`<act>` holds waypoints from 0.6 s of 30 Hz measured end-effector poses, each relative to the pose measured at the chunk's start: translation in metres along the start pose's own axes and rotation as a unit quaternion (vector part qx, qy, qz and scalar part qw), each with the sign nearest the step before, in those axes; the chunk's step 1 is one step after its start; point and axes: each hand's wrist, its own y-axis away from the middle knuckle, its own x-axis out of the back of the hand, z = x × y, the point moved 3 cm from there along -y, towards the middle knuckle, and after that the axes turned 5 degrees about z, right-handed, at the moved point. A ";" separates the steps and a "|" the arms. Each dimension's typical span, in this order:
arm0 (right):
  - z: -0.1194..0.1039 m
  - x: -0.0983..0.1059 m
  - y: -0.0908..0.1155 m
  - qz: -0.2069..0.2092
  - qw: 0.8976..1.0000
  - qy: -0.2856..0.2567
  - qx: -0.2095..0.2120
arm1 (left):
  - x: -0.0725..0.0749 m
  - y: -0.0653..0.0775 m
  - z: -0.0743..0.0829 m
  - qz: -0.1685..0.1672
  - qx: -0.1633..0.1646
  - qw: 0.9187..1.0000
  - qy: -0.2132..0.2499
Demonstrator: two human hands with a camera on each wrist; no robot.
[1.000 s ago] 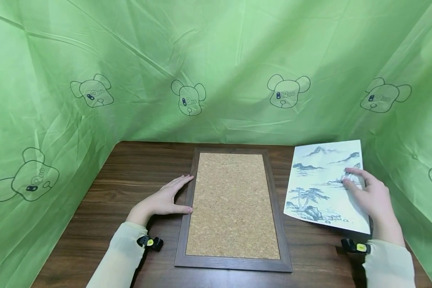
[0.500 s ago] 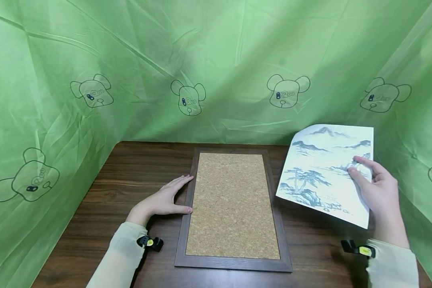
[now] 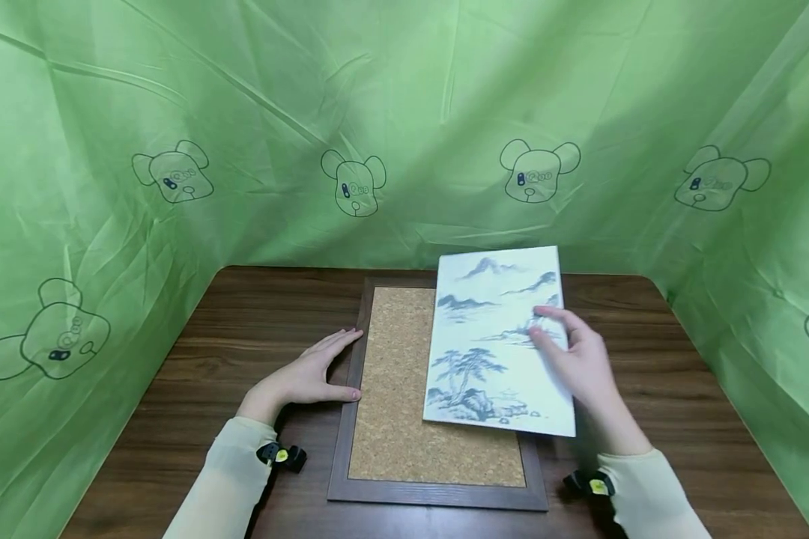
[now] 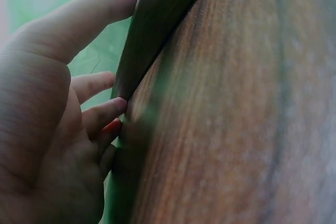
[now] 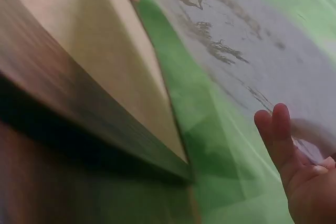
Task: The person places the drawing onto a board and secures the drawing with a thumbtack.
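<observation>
A dark wooden frame with a cork board inside lies upright on the table before me. My left hand touches the frame's left side with thumb and fingertips spread apart; the left wrist view shows them along the frame's outer edge. Between thumb and fingers my right hand pinches the right edge of a white sheet printed with a blue ink landscape. That sheet is raised over the right part of the board and covers it in the head view. In the right wrist view, the sheet is seen from behind.
A brown wood-grain table carries the frame. Green cloth with bear-head outlines hangs behind and on both sides, close to the table's edges. A small black device sits at each wrist.
My right hand has lifted the landscape sheet and carried it leftward from the table's right side to above the board. The left hand and the frame have stayed in place.
</observation>
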 end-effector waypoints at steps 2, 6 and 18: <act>-0.001 -0.014 0.004 -0.030 0.999 0.009 0.009 | 0.000 0.000 0.000 0.000 0.002 1.000 -0.001; -0.002 -0.035 0.012 -0.091 0.995 0.030 0.016 | 0.000 -0.001 -0.001 -0.002 0.004 1.000 -0.006; 0.009 -0.036 0.012 -0.128 0.989 0.066 -0.027 | -0.001 0.000 -0.001 -0.006 0.006 1.000 0.000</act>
